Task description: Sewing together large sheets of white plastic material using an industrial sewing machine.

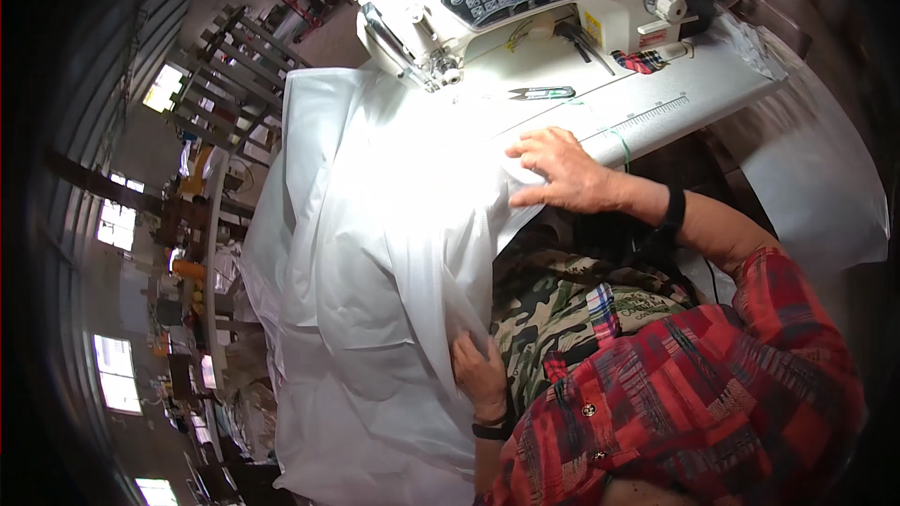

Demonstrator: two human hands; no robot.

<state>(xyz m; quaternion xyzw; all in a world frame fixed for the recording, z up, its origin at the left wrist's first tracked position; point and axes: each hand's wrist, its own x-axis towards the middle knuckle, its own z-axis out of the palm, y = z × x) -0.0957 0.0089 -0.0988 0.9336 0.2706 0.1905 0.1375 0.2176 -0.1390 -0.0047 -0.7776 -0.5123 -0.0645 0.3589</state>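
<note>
A large white sheet of smooth, fabric-like material [366, 281] spreads from the sewing machine's bed down the left and over the front edge, in loose folds. My right hand [567, 173] is at the sheet's right edge near the front of the bed, fingers bent and thumb apart. Lower down, my left hand [480, 377] lies against the hanging edge of the sheet beside my lap, thumb and fingers apart, fingertips partly hidden by a fold. The white sewing machine [431, 19] stands beyond, its needle area [442, 70] above the sheet's far part. Glare washes out the sheet there.
Black thread snips [544, 93] lie on the machine bed [656, 98]. A plaid cloth scrap [639, 61] sits by the machine's base. Green thread [623, 145] hangs over the front edge. More white sheeting [816, 178] hangs at right. A slatted rack [234, 75] stands back left.
</note>
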